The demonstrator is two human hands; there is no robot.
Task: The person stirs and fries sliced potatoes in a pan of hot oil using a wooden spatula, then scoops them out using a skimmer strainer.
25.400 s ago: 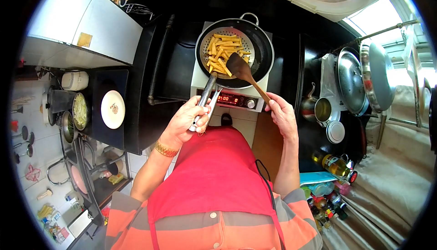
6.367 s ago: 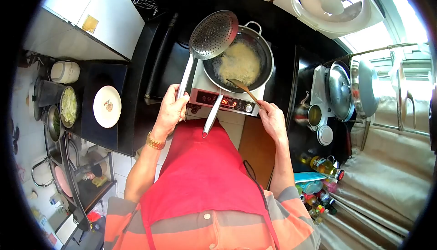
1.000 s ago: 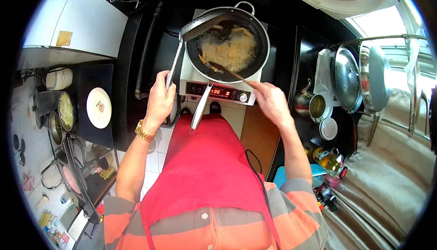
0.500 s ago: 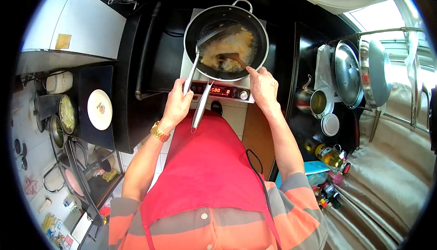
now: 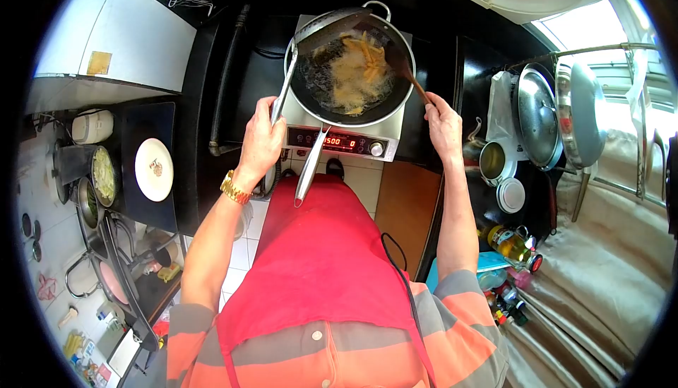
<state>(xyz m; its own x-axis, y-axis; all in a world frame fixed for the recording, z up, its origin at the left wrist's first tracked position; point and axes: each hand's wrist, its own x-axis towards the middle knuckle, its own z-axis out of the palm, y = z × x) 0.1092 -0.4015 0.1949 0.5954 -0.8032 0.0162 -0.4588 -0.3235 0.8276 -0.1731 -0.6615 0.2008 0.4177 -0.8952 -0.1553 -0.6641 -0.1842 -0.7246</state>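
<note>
A dark wok [image 5: 304,91] stands on an induction cooker [image 5: 388,137] whose red display is lit. Inside it, yellowish strips of food [image 5: 364,63] lie in bubbling oil. My left hand [image 5: 261,137] is closed round the metal handle of a strainer [image 5: 328,24], whose head is raised at the wok's upper left rim. In my right hand [image 5: 445,127] is the handle of a brown spatula [image 5: 401,63], its blade over the right side of the wok. The wok's long handle [image 5: 311,169] points toward my red apron [image 5: 318,261].
On the left are a white plate [image 5: 154,170] and a bowl of pale shredded food [image 5: 104,176]. To the right stand a metal pot [image 5: 492,160], a white lid [image 5: 510,195] and an oil bottle [image 5: 510,242]. Large pan lids [image 5: 540,115] are propped beyond them.
The strainer has risen out of the food to the wok's upper left rim, my left hand moving left. My right hand has shifted right and down, bringing the spatula to the right side.
</note>
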